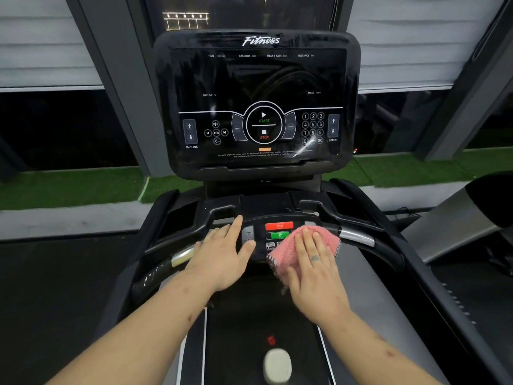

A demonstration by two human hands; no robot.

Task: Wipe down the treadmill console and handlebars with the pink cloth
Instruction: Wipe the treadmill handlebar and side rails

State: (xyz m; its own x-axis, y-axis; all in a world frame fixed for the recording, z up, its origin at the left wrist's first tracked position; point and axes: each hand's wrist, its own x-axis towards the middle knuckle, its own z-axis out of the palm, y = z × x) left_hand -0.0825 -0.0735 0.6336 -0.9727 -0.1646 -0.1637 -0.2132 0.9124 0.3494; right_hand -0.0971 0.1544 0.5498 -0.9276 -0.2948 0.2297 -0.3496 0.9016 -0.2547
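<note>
The pink cloth (pixel 281 256) lies on the right half of the lower control panel (pixel 279 230), its long axis seemingly near-left to far-right. The right grip (pixel 316 269) presses it, fingers straight, pointing forward. The left grip (pixel 222 257) rests flat on the left handlebar (pixel 179 258), holding nothing.

Dim, glare-streaked screen (pixel 261 107), warped blurry edges

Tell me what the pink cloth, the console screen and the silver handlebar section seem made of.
Pink cloth: soft woven or knitted fabric, matte, ribbed texture. Console screen: glossy black plastic or glass, showing reflections. Silver handlebar section: likely polished metal, judging by its bright sheen.
</note>
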